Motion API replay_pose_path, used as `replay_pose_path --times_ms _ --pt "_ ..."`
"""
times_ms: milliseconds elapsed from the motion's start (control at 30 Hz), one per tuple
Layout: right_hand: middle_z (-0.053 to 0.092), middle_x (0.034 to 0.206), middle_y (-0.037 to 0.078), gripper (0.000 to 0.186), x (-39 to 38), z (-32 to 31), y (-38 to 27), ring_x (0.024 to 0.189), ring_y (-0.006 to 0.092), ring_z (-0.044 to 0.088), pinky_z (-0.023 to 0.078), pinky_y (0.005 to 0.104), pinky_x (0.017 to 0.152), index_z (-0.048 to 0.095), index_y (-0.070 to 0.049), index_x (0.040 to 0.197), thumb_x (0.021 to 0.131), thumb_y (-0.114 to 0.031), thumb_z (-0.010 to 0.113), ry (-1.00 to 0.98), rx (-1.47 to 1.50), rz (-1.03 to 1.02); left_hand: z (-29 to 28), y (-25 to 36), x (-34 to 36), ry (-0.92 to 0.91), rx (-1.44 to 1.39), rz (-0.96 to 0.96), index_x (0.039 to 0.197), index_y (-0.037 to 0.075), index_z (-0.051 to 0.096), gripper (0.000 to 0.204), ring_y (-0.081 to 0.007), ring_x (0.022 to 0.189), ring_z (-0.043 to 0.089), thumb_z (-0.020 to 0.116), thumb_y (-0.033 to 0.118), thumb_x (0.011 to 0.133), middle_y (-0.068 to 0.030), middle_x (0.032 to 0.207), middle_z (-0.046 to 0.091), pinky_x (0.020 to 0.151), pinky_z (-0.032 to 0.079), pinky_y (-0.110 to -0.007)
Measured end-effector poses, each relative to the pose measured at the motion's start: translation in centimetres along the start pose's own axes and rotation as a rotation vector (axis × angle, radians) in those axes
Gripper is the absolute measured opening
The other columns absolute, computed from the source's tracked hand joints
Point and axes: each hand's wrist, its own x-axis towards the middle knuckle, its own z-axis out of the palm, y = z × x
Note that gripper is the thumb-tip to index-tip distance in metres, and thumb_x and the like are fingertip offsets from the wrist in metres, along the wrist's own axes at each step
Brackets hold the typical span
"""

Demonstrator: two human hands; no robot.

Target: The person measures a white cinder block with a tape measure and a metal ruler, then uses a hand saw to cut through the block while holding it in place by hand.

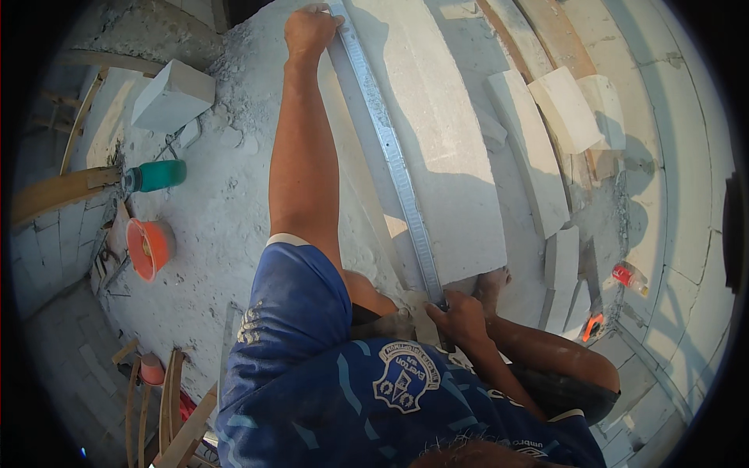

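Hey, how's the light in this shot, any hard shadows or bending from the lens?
Head view: hard sunlight, with sharp dark shadows falling across the white slab and right of the stacked blocks; the fisheye bows the metal straightedge and wall courses, and the corners go black; focus is even, with no obvious motion blur on the left hand or right hand.

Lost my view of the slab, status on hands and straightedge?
Left hand gripping far end of metal straightedge. Right hand gripping near end. Straightedge flat along white slab. Nothing across it.
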Motion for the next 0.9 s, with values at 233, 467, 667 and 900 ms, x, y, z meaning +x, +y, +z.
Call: replay_pose_path --times_ms 233,467,667,900 --pt "0.069 0.078 0.024 0.043 -0.1 0.1 0.1 0.072 0.0423 0.07 0.056 0.0485 0.069 0.069 0.003 0.081 0.082 -0.039 0.079 0.01 -0.004 0.023 -2.8 3.4 -1.0 -0.125 -0.23 -0.18 0.116 0.003 0.077 0.037 -0.0134 0.075 0.064 0.08 0.018 0.082 -0.006 0.086 0.072 0.07 0.053 -0.027" --pt "0.07 0.084 0.025 0.039 -0.1 0.2 0.2 0.076 0.043 0.07 0.055 0.0505 0.073 0.068 0.002 0.086 0.084 -0.036 0.075 -0.037 -0.016 0.041 -4.2 4.9 -1.8 -0.157 -0.266 -0.156 0.109 0.01 0.081 0.034 -0.0173 0.081 0.069 0.078 0.031 0.082 -0.0057 0.092 0.077 0.08 0.053 -0.031" --pt "0.07 0.083 0.025 0.043 -0.1 0.2 0.3 0.077 0.0434 0.07 0.056 0.0495 0.074 0.07 0.003 0.086 0.081 -0.038 0.076 -0.028 -0.005 0.055 -3.1 5.8 -1.4 -0.104 0.046 -0.14 0.105 0.016 0.082 0.038 -0.0218 0.087 0.073 0.078 0.045 0.08 -0.0049 0.092 0.079 0.084 0.055 -0.034" --pt "0.07 0.085 0.026 0.044 -0.1 -0.1 0.1 0.079 0.0432 0.069 0.055 0.0497 0.076 0.07 0.005 0.088 0.083 -0.039 0.075 -0.046 0.024 0.028 -2.6 6.4 -1.2 -0.046 0.148 -0.155 0.104 0.02 0.083 0.037 -0.0229 0.089 0.074 0.078 0.045 0.077 -0.0034 0.091 0.079 0.086 0.055 -0.035"
